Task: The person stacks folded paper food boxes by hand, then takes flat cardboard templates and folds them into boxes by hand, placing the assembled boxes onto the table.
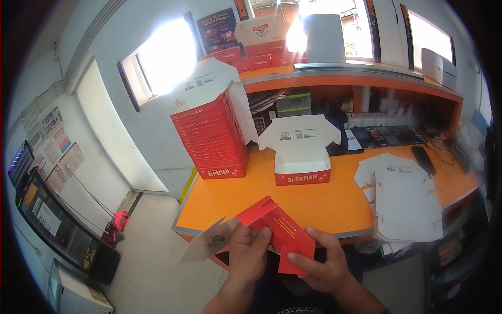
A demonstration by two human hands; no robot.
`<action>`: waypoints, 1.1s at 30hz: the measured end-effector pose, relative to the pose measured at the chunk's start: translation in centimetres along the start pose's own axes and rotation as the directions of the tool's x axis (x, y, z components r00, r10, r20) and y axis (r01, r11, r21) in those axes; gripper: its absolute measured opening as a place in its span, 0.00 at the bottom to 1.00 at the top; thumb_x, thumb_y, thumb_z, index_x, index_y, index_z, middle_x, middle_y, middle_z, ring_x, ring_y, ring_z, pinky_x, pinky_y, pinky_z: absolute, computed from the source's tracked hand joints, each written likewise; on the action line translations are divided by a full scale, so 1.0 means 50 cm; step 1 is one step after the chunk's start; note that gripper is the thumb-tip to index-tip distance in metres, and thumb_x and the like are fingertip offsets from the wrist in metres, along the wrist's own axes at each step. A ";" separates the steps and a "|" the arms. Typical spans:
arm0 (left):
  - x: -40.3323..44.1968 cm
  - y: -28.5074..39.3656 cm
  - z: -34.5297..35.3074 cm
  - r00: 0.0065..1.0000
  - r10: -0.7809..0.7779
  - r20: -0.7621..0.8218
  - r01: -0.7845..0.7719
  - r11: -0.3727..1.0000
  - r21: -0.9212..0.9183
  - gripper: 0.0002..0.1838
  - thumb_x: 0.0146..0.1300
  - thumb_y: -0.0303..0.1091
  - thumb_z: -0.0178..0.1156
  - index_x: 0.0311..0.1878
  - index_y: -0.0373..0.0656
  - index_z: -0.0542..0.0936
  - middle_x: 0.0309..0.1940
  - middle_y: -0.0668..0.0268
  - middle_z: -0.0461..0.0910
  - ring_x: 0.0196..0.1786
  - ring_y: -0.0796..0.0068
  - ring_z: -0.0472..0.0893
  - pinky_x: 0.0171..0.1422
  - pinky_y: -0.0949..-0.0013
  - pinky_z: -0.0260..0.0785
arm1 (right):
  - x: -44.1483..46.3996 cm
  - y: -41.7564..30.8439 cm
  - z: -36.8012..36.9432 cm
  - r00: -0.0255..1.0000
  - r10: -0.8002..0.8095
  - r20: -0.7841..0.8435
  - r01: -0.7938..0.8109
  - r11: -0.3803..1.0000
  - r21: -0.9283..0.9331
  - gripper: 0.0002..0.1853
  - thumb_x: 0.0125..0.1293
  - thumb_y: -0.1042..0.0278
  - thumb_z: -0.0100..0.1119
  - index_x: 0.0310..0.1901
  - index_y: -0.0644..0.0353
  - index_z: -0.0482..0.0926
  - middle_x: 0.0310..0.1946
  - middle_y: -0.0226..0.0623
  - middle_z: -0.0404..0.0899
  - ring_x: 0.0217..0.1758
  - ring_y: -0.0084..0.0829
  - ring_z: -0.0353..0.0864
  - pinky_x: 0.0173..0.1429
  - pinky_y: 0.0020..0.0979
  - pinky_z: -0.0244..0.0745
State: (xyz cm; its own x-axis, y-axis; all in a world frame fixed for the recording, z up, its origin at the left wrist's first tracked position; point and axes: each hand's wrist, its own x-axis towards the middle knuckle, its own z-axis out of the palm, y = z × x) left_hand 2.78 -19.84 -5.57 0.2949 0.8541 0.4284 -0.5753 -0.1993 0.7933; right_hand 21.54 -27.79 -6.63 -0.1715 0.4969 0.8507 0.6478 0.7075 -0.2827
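Between my two hands is a partly folded red cardboard box (pixel 291 234), held up in front of the desk's near edge. Its white inner flap sticks out to the left. My left hand (pixel 250 251) pinches the box at its left part, thumb on the red face. At the right edge, my right hand (pixel 327 264) grips a red panel between thumb and fingers. Beyond them, an open folded box (pixel 302 178) marked "SI PAMAN" stands on the orange desk (pixel 251 193), its white lid raised.
A tall stack of red boxes (pixel 212 141) stands at the desk's left. Flat white box blanks (pixel 408 201) are piled at the right, near several phones (pixel 376 137) and cables. An orange shelf (pixel 366 78) runs along the back.
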 end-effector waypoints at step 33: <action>-0.036 -0.064 0.069 0.996 0.074 0.051 -0.086 0.951 0.297 0.12 0.83 0.29 0.51 0.63 0.35 0.74 0.58 0.58 0.83 0.59 0.76 0.81 0.66 0.68 0.72 | -0.048 0.012 0.108 0.937 0.189 -0.294 -0.219 0.973 -0.074 0.34 0.67 0.64 0.71 0.76 0.47 0.74 0.71 0.57 0.64 0.70 0.51 0.65 0.72 0.46 0.64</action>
State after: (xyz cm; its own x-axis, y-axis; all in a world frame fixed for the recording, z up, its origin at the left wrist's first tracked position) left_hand 6.72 -22.40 -7.36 0.2902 0.8113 0.5075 -0.3458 -0.4056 0.8461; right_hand 18.33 -25.87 -11.23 0.1796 0.4516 0.8739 0.7227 0.5422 -0.4287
